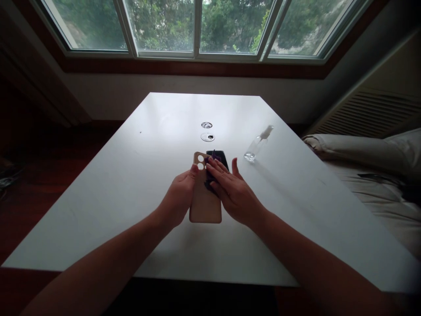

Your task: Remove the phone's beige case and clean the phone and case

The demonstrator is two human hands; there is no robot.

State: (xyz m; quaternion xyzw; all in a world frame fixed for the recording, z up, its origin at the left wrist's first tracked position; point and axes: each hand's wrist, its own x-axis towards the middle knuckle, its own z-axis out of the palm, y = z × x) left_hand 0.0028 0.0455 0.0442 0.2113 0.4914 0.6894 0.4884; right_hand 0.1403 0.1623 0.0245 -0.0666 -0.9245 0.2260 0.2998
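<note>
A tan phone case [205, 206] with round camera holes is held above the table by my left hand [180, 193], whose thumb lies along its left edge near the top. My right hand [232, 186] presses a dark purple cloth [210, 186] against the upper right part of the case, its fingers together over the cloth. Behind the case and my right fingers, a black phone [222, 157] lies on the table, partly hidden.
On the white table [131, 184], a clear spray bottle [258, 144] lies tilted on the right. Two round inserts [206, 125] sit in the tabletop beyond the phone. A cushioned seat [378, 175] stands at the right, and windows are behind.
</note>
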